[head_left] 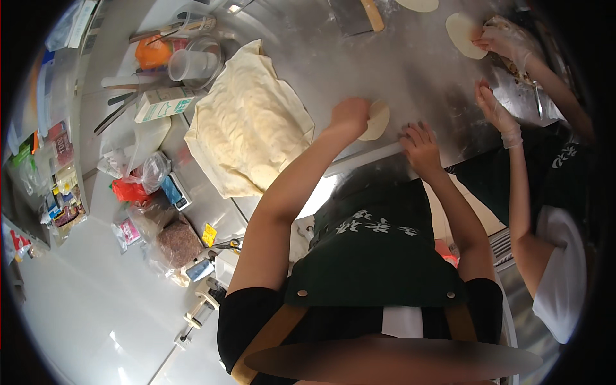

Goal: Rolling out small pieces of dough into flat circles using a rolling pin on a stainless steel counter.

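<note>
A thin round dough wrapper [378,122] lies on the steel worktop in front of me. My left hand [350,119] is closed at its left edge, fingers bent down and partly hidden behind the knuckles. To the right of the wrapper, my right hand [421,149] is open, palm down and fingers apart, by the near edge of the worktop. A pale straight bar [366,158] runs along that edge between my forearms, its right end close to my right fingers; I cannot tell whether they touch it. Left of my left forearm, a large cream cloth [247,122] covers lumpy rows.
At right, a co-worker's gloved hands hold another dough wrapper [463,36] near a metal tray of filling [513,67]. A wooden-handled scraper [372,15] lies at the far side. Plastic tubs [192,64], a carton [164,104] and bags [151,173] crowd the left.
</note>
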A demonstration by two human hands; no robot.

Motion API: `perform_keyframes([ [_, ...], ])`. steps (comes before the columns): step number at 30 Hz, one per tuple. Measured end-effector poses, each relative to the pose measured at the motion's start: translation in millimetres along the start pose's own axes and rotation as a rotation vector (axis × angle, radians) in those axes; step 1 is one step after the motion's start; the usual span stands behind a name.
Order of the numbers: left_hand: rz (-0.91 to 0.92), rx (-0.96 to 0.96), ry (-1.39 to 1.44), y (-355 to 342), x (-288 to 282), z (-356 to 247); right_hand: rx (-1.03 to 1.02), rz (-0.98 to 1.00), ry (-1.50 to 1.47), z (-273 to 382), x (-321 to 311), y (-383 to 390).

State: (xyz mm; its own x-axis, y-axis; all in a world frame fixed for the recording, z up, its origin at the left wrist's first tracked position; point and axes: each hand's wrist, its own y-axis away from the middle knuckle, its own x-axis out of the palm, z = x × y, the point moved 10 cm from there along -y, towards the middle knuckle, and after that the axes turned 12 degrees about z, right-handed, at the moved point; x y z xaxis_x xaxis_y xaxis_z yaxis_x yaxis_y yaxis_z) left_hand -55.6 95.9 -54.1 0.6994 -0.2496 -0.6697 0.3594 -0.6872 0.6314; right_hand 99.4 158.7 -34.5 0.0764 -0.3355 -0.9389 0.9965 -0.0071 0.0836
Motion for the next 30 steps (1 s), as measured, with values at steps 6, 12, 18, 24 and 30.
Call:
perform_keyframes([
  [6, -0.053, -0.033, 0.383, 21, -20, 33, -0.021, 0.043, -0.157, -7, -21, 8],
  [12, -0.114, 0.012, 0.204, 5, 4, 59, -0.088, 0.026, -0.129, -4, -26, -50],
  [18, -0.130, 0.032, 0.551, -13, 7, 69, -0.019, 0.055, -0.155, -3, -4, -93],
  [24, -0.108, 0.016, 0.597, -25, 8, 72, 0.197, -0.009, 0.120, -11, 16, -77],
  [30, 0.049, 0.016, 0.293, -45, 10, 61, 0.222, -0.017, 0.162, -20, 1, -151],
])
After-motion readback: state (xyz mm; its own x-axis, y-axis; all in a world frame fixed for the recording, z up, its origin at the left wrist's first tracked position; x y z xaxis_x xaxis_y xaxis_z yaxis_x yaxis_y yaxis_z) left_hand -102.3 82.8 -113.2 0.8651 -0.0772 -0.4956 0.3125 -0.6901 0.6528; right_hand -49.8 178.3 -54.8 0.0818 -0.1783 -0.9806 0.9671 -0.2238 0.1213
